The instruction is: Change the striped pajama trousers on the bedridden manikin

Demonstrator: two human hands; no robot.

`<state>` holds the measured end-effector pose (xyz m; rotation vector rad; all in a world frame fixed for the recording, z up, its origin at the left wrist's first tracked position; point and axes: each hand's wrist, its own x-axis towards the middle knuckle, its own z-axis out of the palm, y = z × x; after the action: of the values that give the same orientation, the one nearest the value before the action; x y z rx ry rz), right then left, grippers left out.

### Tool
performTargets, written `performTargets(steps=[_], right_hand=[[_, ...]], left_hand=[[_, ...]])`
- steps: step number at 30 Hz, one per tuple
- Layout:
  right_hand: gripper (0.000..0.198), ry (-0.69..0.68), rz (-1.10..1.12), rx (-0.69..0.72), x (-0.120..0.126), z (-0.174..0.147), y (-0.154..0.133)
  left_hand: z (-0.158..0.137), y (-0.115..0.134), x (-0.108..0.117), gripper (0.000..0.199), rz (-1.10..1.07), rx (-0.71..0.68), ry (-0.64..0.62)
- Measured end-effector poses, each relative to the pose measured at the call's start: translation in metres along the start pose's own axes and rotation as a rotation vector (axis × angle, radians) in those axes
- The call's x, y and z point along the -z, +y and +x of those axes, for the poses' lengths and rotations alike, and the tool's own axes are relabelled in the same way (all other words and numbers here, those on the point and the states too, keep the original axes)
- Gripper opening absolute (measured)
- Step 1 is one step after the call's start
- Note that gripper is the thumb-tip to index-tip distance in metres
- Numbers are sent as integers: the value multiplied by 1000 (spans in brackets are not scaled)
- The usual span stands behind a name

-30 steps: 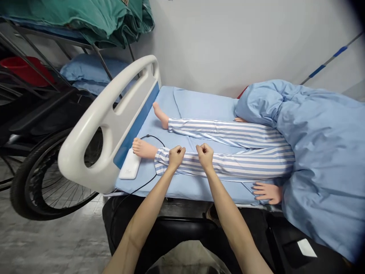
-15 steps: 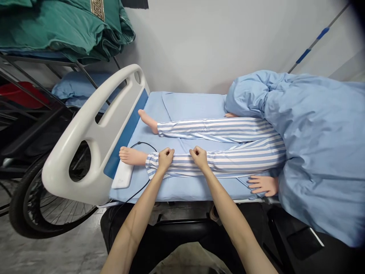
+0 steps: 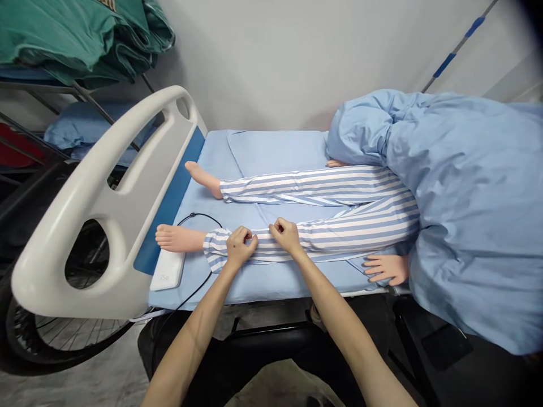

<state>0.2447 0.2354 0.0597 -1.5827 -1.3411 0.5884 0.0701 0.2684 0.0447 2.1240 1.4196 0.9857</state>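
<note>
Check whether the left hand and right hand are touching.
Apart: the head view shows a gap between the left hand and right hand, with the striped trousers visible in it.

The bed (image 3: pixel 271 150) has a light blue sheet (image 3: pixel 254 291). On it lie a big doll (image 3: pixel 360 232) in stripy trousers (image 3: pixel 305 183), a puffy blue blanket (image 3: pixel 466 198), a white box (image 3: pixel 167 274) and a black wire (image 3: pixel 193 215).

The quilt (image 3: pixel 466 209) hides the top of the trousers (image 3: pixel 360 226).

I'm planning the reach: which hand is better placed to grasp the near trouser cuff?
Left hand, probably: it is close to the cuff, while the right hand is farther up the striped trouser leg.
</note>
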Motion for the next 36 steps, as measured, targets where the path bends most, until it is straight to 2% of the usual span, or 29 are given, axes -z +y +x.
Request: performTargets(steps=[5,10,14,18,21,25,27,31,34,36], right_hand=[[25,65,-51,34,-2,-1,1],[24,90,-55,21,-2,-9,-9],[23,67,-48,66,5,-51,-14],[24,45,-94,123,24,-111,12],[24,44,-203,96,37,-143,45],[24,78,-347,109,32,-153,77],[24,132,-406,149,23,-150,83],[23,203,-494,248,10,-150,89],[21,250,-532,288,6,-150,92],[19,275,-559,320,5,-150,93]], left_hand=[[-9,-1,-2,16,240,-129,-63],[-13,3,12,31,412,-281,-254],[-9,10,22,27,454,-319,-335],[5,16,26,29,392,-310,-393],[30,16,24,29,303,-208,-451],[85,10,11,12,302,-108,-453],[119,4,3,21,362,-119,-383],[181,-16,-10,50,561,-177,-251],[214,-36,-14,72,702,-132,-372],[228,-49,-16,72,763,-78,-501]])
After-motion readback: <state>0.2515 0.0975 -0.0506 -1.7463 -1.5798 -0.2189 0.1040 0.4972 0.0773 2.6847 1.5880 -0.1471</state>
